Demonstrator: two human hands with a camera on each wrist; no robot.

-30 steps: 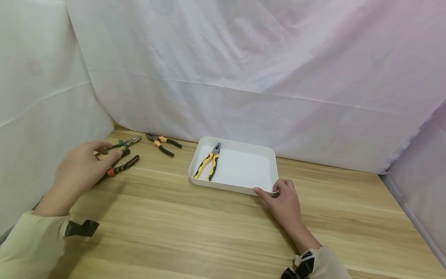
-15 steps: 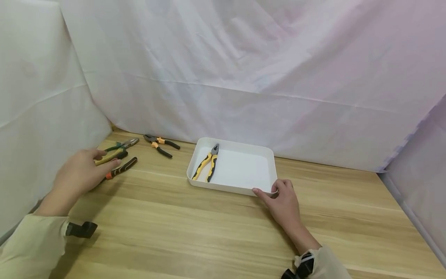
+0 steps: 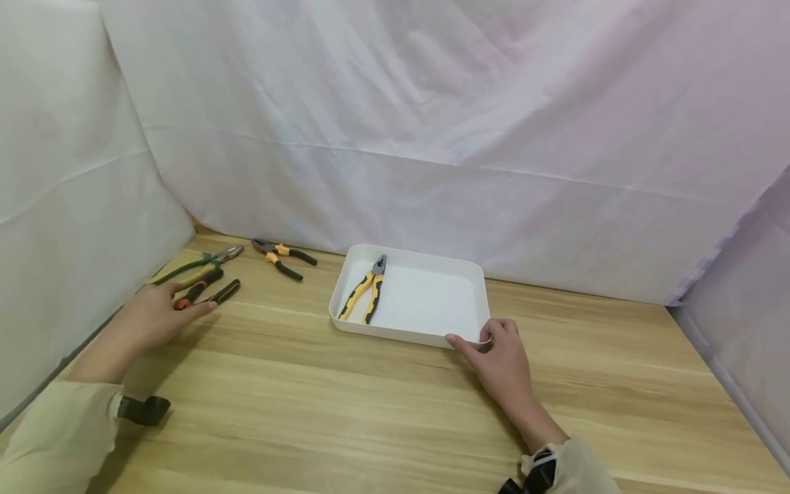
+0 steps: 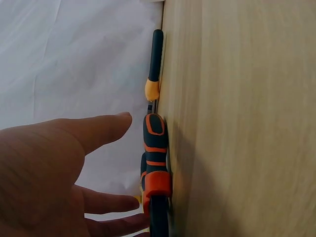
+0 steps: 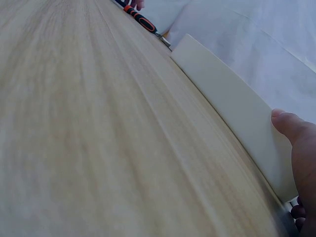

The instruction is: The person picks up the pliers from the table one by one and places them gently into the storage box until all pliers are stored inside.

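Observation:
At the left, the left hand (image 3: 151, 314) hovers at red-and-black pliers (image 3: 196, 291), thumb apart from the fingers. In the left wrist view these pliers (image 4: 157, 160) lie on the table beside the left hand (image 4: 49, 168), the thumb clear of them; whether the fingertips touch them I cannot tell. The right hand (image 3: 501, 360) pinches the near right corner of a white tray (image 3: 395, 333), thumb outside and fingers over the rim. Yellow-and-black pliers (image 3: 368, 291) lie in the tray's left part. In the right wrist view the right thumb presses the tray wall (image 5: 232, 108).
Green-and-yellow-handled pliers (image 3: 212, 261) lie just behind the red-and-black ones. Orange-and-black pliers (image 3: 285, 257) lie between them and the tray, near the back edge. White cloth (image 3: 395, 137) hangs behind the wooden table (image 3: 370, 405) and at both sides.
The left hand has moved down and slightly nearer the person, uncovering more of the green-and-yellow-handled pliers. The right hand keeps its grip on the tray; the head view has shifted slightly.

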